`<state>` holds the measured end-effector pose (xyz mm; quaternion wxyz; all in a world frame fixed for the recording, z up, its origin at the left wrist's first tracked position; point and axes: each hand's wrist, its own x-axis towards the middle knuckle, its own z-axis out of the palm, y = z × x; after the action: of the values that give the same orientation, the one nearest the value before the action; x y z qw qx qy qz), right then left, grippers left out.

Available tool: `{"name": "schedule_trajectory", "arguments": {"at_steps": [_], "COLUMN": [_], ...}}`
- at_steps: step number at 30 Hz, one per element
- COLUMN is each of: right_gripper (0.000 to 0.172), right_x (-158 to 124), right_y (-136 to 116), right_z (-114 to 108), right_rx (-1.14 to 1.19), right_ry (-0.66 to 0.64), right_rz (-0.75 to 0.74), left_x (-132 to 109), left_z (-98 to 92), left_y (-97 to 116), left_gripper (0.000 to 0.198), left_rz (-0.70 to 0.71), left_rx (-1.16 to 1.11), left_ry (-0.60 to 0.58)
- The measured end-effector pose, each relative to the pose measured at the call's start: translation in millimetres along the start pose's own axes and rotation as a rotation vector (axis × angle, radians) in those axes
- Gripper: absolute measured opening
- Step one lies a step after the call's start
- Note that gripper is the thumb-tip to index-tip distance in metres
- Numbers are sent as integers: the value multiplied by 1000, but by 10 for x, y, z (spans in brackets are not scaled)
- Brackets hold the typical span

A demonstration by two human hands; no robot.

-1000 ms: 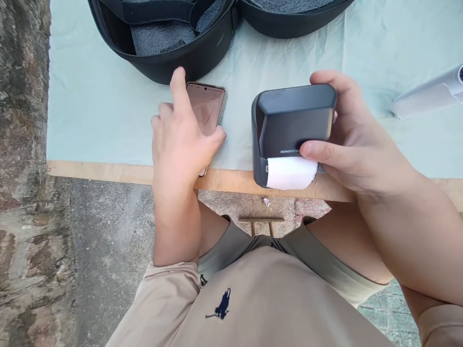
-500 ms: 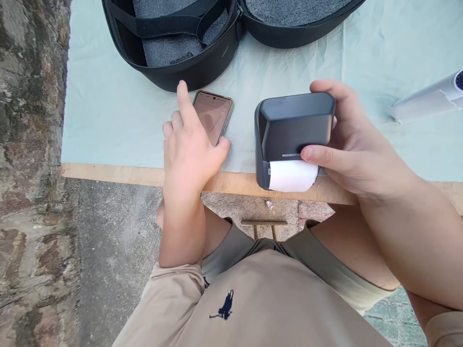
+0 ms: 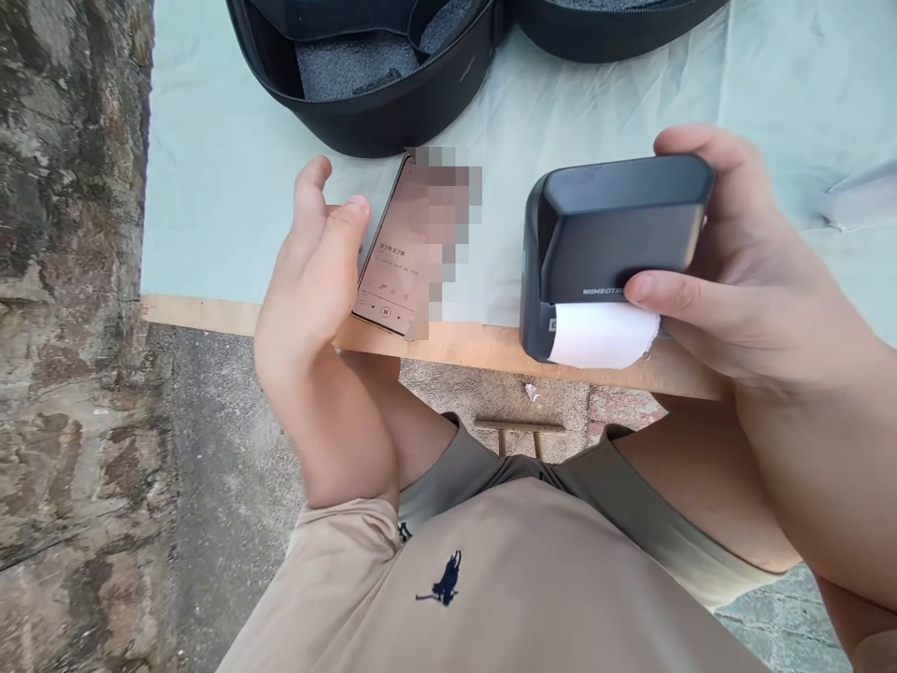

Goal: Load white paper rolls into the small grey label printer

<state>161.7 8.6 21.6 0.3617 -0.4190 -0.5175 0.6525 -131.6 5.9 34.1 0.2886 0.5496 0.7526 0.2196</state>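
Observation:
My right hand (image 3: 735, 243) grips a dark NIIMBOT label printer (image 3: 623, 243) from its right side, thumb across the front and a finger over the top. White label paper (image 3: 606, 335) sticks out of the printer's near edge. To the left, a smartphone (image 3: 389, 271) lies on the cloth near the table edge. Its lit screen shows a media player with a pause button; the right part is blurred out by a mosaic. Just left of the phone, my left hand (image 3: 308, 271) hovers with thumb and forefinger raised and slightly apart, holding nothing; its other fingers are mostly hidden.
An open black zip case (image 3: 392, 121) with grey foam and a strap stands at the back. A pale blue-green cloth (image 3: 203, 206) covers the table, whose wooden edge (image 3: 196, 313) runs in front of me. At right lies a blurred pale roll (image 3: 865, 196). A stone wall (image 3: 77, 374) borders the left.
My left hand has moved left off the phone, uncovering its screen, which now shows a media player. The right hand still holds the printer; the whole view has shifted slightly.

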Motion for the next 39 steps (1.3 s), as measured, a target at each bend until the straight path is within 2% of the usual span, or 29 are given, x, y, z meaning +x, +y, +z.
{"name": "schedule_trajectory", "arguments": {"at_steps": [3,5,6,9,13,24,29,39], "right_gripper": [66,66,66,66,65,66,66,65], "right_x": [-3,-7,-8,-8,-5,-8,-2,-1], "right_y": [0,0,0,0,7,3,7,7], "right_z": [4,10,13,18,7,-8,0,-4], "right_rx": [-8,-12,-13,5,20,10,11,15], "right_ry": [2,3,3,-3,-25,-16,-14,-17], "right_rz": [-2,-5,-8,-1,11,13,14,13], "left_x": [-35,-63,-75,-92,-82,-95,-82,-52], "left_z": [116,202,240,314,334,256,277,198], "left_y": [155,272,322,416,437,349,335,263], "left_gripper": [78,97,98,95,94,96,94,84], "left_rz": [7,69,91,92,60,114,75,61], "left_rx": [78,200,241,293,296,273,250,209], "left_ry": [-34,-36,-41,-43,-50,-68,-16,-53]}}
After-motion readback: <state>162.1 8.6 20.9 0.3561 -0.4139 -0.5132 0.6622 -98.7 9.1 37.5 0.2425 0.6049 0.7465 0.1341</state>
